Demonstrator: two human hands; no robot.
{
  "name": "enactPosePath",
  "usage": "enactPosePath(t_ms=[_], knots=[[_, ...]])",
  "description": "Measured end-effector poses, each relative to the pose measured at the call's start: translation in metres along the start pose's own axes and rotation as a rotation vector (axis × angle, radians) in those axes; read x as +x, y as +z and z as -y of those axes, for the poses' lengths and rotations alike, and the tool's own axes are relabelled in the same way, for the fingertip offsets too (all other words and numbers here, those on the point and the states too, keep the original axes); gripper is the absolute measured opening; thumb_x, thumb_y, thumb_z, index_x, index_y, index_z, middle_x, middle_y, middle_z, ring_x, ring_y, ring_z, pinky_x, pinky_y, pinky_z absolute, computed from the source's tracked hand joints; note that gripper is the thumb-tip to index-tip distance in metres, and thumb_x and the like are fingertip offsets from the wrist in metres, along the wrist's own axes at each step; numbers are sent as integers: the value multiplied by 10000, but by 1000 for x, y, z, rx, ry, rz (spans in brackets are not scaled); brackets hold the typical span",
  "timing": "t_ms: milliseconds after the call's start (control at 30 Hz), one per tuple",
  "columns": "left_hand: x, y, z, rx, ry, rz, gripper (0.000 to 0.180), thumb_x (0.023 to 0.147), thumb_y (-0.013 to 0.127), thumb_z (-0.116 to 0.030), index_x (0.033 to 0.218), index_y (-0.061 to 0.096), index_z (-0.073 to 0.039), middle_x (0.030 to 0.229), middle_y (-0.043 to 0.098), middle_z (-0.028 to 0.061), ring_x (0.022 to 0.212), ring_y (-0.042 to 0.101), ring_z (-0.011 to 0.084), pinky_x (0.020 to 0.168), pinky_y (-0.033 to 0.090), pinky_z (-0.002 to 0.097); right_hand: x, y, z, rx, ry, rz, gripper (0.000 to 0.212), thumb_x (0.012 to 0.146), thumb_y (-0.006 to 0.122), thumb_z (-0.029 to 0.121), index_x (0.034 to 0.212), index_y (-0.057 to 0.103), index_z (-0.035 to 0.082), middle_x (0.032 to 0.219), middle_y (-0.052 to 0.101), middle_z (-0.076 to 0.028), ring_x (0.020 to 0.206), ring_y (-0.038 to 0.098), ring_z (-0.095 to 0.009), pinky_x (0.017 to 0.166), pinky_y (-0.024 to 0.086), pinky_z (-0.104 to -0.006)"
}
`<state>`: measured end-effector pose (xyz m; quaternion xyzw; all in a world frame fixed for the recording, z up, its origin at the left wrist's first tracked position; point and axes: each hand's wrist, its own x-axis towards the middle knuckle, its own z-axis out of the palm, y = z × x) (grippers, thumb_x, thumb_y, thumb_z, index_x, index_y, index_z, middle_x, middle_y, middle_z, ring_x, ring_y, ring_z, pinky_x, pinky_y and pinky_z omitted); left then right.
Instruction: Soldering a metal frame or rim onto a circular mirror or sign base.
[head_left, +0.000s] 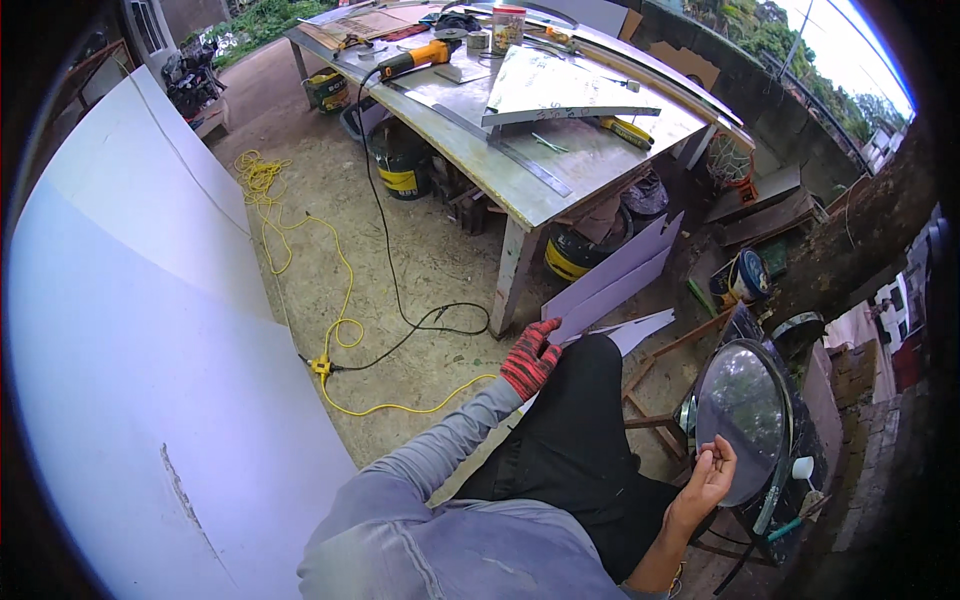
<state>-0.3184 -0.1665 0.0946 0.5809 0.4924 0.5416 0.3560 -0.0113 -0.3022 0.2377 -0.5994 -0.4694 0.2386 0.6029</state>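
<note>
My left hand (531, 358), in a red-and-black glove, grips the lower left corner of a pale lavender sheet piece (612, 284). The piece stands tilted beside the table leg, with a line running along its length; what it is made of I cannot tell. More cut pieces of pale sheet (640, 327) lie beneath it, partly hidden by my bent knee. My bare right hand (708, 475) is raised at the right with its fingers loosely bent and nothing visible in them. Just beyond it is a round, glossy disc (745, 415) that reflects trees, on a dark stand.
A metal-topped worktable (600, 165) holds an orange angle grinder (418, 58), a cut panel (560, 85) and a jar (507, 28). Buckets (398, 165) sit underneath. Yellow extension cord (350, 285) crosses the floor. A large white panel (150, 330) leans at the left.
</note>
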Motion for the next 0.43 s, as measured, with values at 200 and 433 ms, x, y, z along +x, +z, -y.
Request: enactPosePath(t_ms=[200, 433], knots=[[-21, 18, -8, 30, 20, 45, 503, 971, 620, -176, 1452, 519, -69, 1336, 572, 121, 1159, 567, 243, 1003, 456, 363, -3, -14, 1, 10, -19, -22, 294, 1042, 529, 78, 1307, 543, -49, 1091, 586, -85, 1038, 569, -159, 980, 448, -307], [-13, 50, -20, 41, 19, 140, 541, 956, 656, -239, 1446, 516, -58, 1382, 557, 193, 1303, 540, 332, 1123, 399, 415, 2, -53, -15, -27, 43, -108, 316, 1044, 537, 99, 1332, 538, -32, 1137, 583, -92, 1076, 570, -171, 994, 447, -333]])
